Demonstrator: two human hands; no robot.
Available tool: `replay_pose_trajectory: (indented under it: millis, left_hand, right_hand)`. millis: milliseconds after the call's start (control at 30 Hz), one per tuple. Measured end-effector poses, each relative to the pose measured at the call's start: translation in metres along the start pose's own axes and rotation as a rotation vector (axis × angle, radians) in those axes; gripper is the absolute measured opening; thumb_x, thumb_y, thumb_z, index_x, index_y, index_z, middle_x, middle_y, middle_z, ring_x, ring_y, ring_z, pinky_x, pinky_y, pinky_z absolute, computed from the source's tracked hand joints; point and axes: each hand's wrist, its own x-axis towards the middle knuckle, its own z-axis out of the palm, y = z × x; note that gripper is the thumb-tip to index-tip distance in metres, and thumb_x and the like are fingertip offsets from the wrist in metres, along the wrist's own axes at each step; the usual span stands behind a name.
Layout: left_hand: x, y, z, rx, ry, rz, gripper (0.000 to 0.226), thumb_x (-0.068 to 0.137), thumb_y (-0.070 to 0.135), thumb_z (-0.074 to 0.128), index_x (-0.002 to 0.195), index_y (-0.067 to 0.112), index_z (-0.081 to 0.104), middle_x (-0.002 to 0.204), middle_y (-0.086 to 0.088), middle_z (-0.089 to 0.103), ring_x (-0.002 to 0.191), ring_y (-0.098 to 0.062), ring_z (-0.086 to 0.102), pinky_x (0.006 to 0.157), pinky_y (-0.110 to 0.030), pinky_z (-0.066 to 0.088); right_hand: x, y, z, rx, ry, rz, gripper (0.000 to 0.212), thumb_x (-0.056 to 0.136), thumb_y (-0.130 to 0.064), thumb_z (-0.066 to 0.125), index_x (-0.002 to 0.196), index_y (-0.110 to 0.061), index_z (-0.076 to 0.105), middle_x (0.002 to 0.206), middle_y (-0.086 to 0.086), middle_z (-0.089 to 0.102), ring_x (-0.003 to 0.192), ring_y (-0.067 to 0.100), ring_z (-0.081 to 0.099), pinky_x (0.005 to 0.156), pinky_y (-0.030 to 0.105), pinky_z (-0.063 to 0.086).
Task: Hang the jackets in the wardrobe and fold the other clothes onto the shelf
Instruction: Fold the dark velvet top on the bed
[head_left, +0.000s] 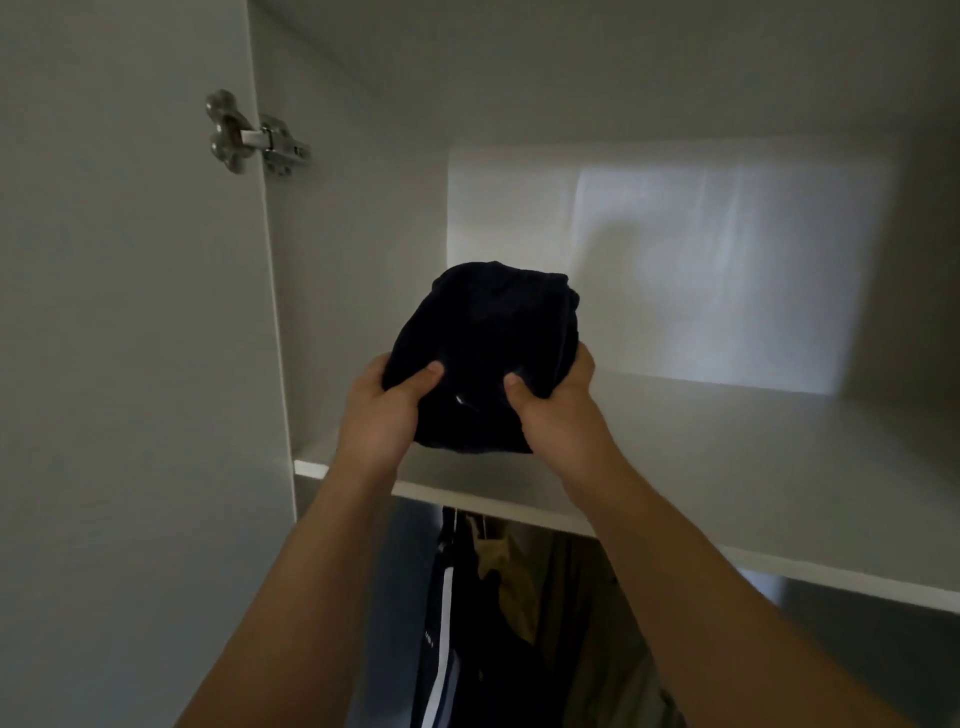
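Observation:
A folded dark navy garment (488, 338) is held up over the front of the white wardrobe shelf (727, 467). My left hand (382, 410) grips its left edge, thumb on top. My right hand (553, 400) grips its right edge the same way. Whether the bundle's underside touches the shelf board I cannot tell. Below the shelf, jackets (467, 623) hang in the dark lower section, one with white stripes.
The open wardrobe door (130, 364) stands at the left with a metal hinge (254, 136) near its top. The shelf's back wall (675, 260) catches a patch of light. The wardrobe's side panel (332, 260) is close to the left of the garment.

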Motion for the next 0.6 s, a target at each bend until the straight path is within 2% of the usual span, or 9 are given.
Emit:
replay_pose_trajectory:
  millis: [67,133,267,333,400,467,533,600]
  left_hand:
    - [0.044,-0.006,-0.001,0.022,-0.019,-0.005,0.036,0.079,0.038,0.075,0.114,0.029,0.068,0.103,0.004,0.077,0.092,-0.018,0.075,0.088,-0.050,0.060]
    - [0.086,-0.013,-0.001,0.029,-0.025,-0.009,0.035,0.077,0.037,0.075,0.111,0.030,0.068,0.103,0.004,0.077,0.092,-0.019,0.075,0.088,-0.050,0.059]
    - [0.157,-0.030,-0.003,0.090,-0.060,-0.042,0.031,0.087,0.032,0.075,0.116,0.029,0.068,0.110,0.000,0.076,0.097,-0.022,0.074,0.091,-0.050,0.058]
    - [0.179,-0.041,-0.006,0.209,-0.082,-0.068,0.025,0.090,0.029,0.074,0.115,0.027,0.071,0.110,-0.005,0.076,0.098,-0.025,0.073,0.093,-0.050,0.058]
    - [0.188,-0.052,-0.007,0.466,-0.137,-0.105,0.034,0.094,0.030,0.070,0.124,0.014,0.069,0.117,-0.014,0.072,0.107,-0.030,0.069,0.097,-0.049,0.054]
    - [0.198,-0.069,-0.009,0.794,-0.136,-0.098,0.050,0.097,0.035,0.064,0.139,0.010,0.056,0.132,-0.018,0.064,0.119,-0.034,0.062,0.103,-0.044,0.049]
    - [0.194,-0.071,-0.010,0.970,-0.179,0.065,0.068,0.098,0.032,0.061,0.158,0.018,0.030,0.148,-0.018,0.049,0.129,-0.037,0.054,0.107,-0.040,0.045]
    - [0.193,-0.066,-0.006,1.130,-0.280,0.292,0.079,0.098,0.021,0.058,0.161,0.032,0.011,0.164,-0.016,0.022,0.137,-0.037,0.045,0.110,-0.039,0.040]
  right_hand:
    - [0.037,0.003,0.014,-0.035,0.005,0.017,0.084,0.102,-0.032,0.058,0.159,-0.028,-0.002,0.146,0.002,0.048,0.126,0.024,0.054,0.111,0.041,0.043]
    - [0.071,0.008,0.028,-0.069,0.007,0.045,0.083,0.102,-0.032,0.057,0.159,-0.024,-0.002,0.148,0.008,0.049,0.129,0.031,0.054,0.111,0.047,0.044]
    - [0.131,0.025,0.052,-0.108,0.020,0.083,0.082,0.102,-0.032,0.056,0.159,-0.021,-0.003,0.148,0.012,0.048,0.130,0.035,0.053,0.110,0.046,0.043]
    - [0.153,0.042,0.061,-0.181,-0.013,0.154,0.081,0.102,-0.034,0.055,0.158,-0.014,0.000,0.148,0.016,0.048,0.130,0.036,0.052,0.110,0.046,0.044]
    - [0.164,0.058,0.062,-0.316,-0.097,0.230,0.082,0.102,-0.036,0.055,0.157,-0.007,0.002,0.148,0.020,0.046,0.130,0.037,0.051,0.109,0.047,0.044]
    - [0.179,0.077,0.071,-0.433,-0.181,0.223,0.090,0.102,-0.036,0.057,0.158,-0.006,-0.006,0.149,0.022,0.045,0.130,0.039,0.051,0.109,0.047,0.045]
    - [0.181,0.085,0.072,-0.541,-0.187,0.119,0.101,0.101,-0.032,0.060,0.157,-0.012,-0.021,0.142,0.025,0.052,0.118,0.039,0.058,0.103,0.043,0.047]
    - [0.183,0.087,0.072,-0.646,-0.185,0.014,0.106,0.098,-0.033,0.062,0.156,-0.025,-0.026,0.141,0.027,0.047,0.104,0.038,0.060,0.093,0.041,0.050]
